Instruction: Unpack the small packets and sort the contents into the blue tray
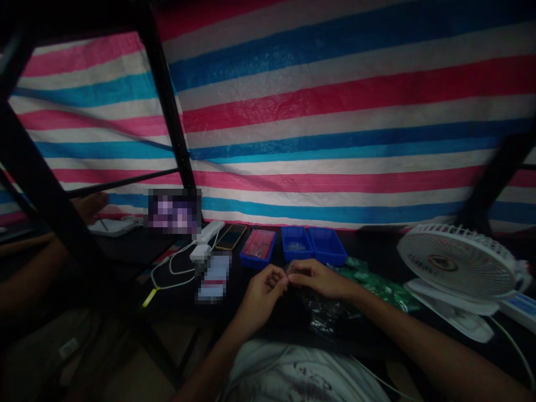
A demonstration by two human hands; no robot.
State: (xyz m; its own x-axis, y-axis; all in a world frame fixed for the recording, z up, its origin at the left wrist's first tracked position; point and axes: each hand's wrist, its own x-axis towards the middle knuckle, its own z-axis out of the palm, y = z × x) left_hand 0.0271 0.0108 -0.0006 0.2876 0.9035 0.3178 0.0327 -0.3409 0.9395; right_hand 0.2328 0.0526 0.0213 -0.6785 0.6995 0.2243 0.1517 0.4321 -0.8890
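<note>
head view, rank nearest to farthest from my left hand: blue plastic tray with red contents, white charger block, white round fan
1. blue plastic tray with red contents, just beyond the left hand
2. white charger block, farther left
3. white round fan, far right

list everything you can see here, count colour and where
tarp: one, pink, blue and white stripes, behind the table
trays: three, blue, row at table's back
phone: one, dark, left of trays
charger: one, white, left of phone
fan: one, white, right
packets: several, green, right of the hands
another person's arm: one, far left
left hand, right hand: two, fingertips pinched together, centre
</note>
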